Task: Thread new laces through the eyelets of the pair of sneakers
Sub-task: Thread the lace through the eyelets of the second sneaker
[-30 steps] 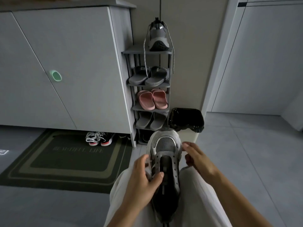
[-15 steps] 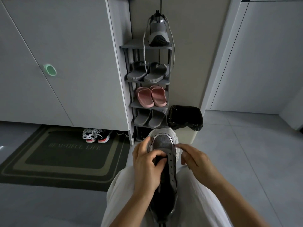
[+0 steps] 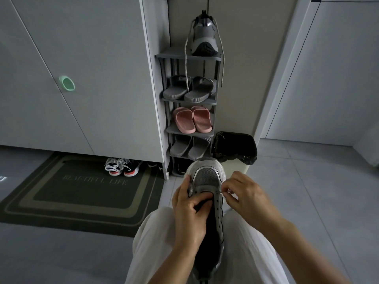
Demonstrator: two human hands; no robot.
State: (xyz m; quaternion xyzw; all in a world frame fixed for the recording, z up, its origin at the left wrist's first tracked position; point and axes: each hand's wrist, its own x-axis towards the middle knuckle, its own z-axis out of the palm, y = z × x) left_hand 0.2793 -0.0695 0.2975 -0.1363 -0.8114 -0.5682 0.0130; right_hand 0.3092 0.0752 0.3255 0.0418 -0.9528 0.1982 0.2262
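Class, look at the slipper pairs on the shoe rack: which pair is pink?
The pink slippers, on the shelf below the top grey pair; the pair beneath them is grey too.

Sneaker (image 3: 207, 177) on lap between both hands; rack (image 3: 189, 101) behind, doormat (image 3: 78, 185) left.

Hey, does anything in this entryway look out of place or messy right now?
Only the grey sneaker on top of the shoe rack: it stands on end, and its loose laces dangle over the shelves below.
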